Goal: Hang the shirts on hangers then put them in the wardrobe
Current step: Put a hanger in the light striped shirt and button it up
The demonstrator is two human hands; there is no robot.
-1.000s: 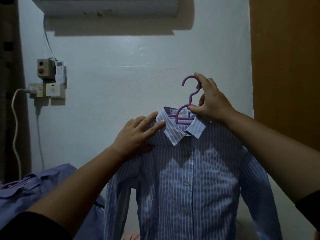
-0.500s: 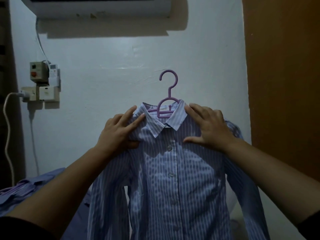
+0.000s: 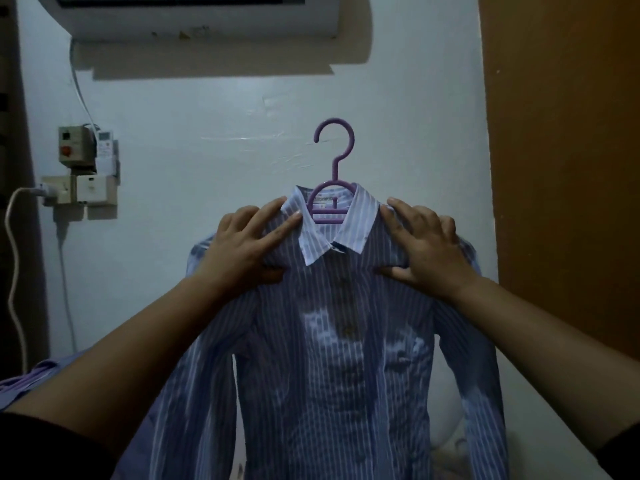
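Striped shirt [image 3: 332,358] is hanging mid-frame w/ sleeves down, held up in front of the wall. Left hand [image 3: 242,251] & right hand [image 3: 429,251] are each gripping a shoulder, thumbs under, prob. to keep it level. Purple hanger [image 3: 334,188] is sitting inside the collar, hook sticking up, free for the rail.

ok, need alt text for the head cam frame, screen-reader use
Two bare hands hold up a blue striped shirt on a purple hanger, the left hand and right hand gripping its shoulders either side of the collar. Behind are a pale wall, an air conditioner above and an orange-brown panel at right.
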